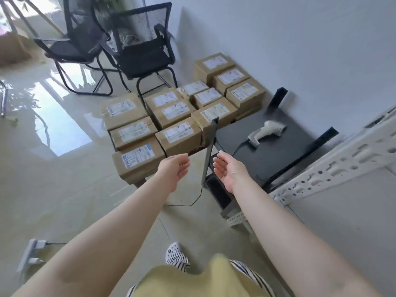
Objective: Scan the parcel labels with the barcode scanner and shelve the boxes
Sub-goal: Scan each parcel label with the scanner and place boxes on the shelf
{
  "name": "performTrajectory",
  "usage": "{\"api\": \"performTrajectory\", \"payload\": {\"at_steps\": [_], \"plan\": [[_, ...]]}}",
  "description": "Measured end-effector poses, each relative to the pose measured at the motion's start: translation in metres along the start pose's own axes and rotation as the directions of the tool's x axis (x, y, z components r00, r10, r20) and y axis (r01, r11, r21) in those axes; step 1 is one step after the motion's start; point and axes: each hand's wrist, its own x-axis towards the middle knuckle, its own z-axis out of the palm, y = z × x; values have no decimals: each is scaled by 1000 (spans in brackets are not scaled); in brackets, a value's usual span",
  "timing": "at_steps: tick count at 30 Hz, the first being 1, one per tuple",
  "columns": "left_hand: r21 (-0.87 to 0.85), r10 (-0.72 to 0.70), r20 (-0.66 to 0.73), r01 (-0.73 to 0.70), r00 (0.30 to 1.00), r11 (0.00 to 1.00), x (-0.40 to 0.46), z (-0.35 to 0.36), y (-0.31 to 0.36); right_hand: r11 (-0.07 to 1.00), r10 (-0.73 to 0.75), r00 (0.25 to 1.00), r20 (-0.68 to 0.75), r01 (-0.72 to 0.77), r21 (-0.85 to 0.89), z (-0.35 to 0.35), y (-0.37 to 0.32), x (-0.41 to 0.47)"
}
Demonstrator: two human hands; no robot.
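Yellow shirt hem (pixel 205 279) and striped trousers (pixel 246 273) are filling the bottom edge, one patterned shoe (pixel 174 250) showing on the floor (pixel 64 200). Both bare forearms are reaching forward. Left hand (pixel 173 168) is hanging relaxed, fingers loosely curved, holding nothing, just above the near edge of the boxes (pixel 177 112). Right hand (pixel 229 168) is turned palm-up, fingers straight-ish, also holding nothing, hovering beside the black shelf post (pixel 211 146).

Parcel boxes are sitting on the floor in rows against the wall, brown cardboard, white labels facing up, some stacked two high. Barcode scanner (pixel 265 132) is lying on its side on the dark shelf board (pixel 278 151), right of the boxes, well apart from both hands; its black cable (pixel 192 202) is running down to the floor. White perforated shelf rail (pixel 342 163) is crossing at right. Two black mesh chairs (pixel 120 50) are standing behind the boxes. Power strip (pixel 32 251) is lying at lower left.
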Motion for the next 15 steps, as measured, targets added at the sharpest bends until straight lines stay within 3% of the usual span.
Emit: {"api": "performTrajectory", "payload": {"at_steps": [11, 15], "plan": [[184, -31, 82, 15, 996, 983, 115, 50, 113, 983, -60, 977, -206, 93, 157, 64, -102, 103], [262, -7, 79, -14, 997, 965, 155, 71, 133, 988, -66, 972, -226, 96, 125, 74, -129, 148]]}}
